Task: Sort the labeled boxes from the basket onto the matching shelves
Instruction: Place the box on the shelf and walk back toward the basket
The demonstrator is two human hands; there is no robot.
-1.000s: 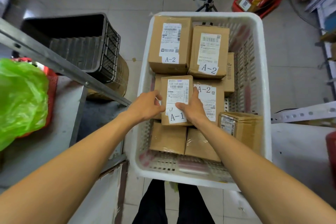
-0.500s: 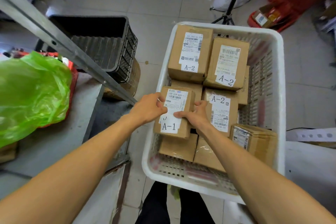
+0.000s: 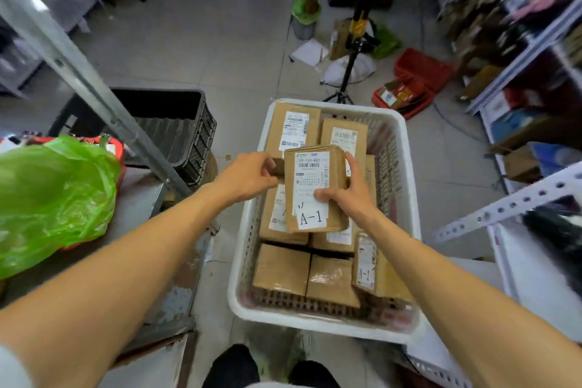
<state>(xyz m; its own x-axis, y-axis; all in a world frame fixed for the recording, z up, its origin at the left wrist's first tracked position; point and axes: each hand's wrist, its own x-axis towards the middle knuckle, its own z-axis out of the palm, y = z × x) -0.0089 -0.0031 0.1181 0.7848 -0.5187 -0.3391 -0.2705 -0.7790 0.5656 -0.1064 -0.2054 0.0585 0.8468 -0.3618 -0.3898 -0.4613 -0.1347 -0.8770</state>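
At the far left a green plastic bag (image 3: 47, 198) lies on a grey shelf board (image 3: 135, 208), with a slanted metal post (image 3: 78, 72) rising past it. Behind the post a black crate (image 3: 176, 129) stands on the tiled floor.

The left grip (image 3: 248, 176) reaches in from the lower left. Its fingers are curled against the left edge of the A-1 box (image 3: 315, 189), near the far corner. The cardboard box is held over the middle of the white basket (image 3: 409, 198), above the other boxes packed there. Its printed label faces up, with "A-1" handwritten at the near end.

The right grip (image 3: 349, 195) clasps the box's right side, thumb lying across the label and fingers stretched up along the right edge. Both grips are closed round this one box.

Low in the basket's right corner a second box marked A-1 (image 3: 374, 271) leans on its side. Two plain brown boxes (image 3: 280, 268) sit beside it at the near end.

Beyond the basket a black tripod (image 3: 346, 72) stands on the floor. To its right lies a red bin (image 3: 419, 72), then cluttered shelving (image 3: 519, 57), blurred, along the right edge.
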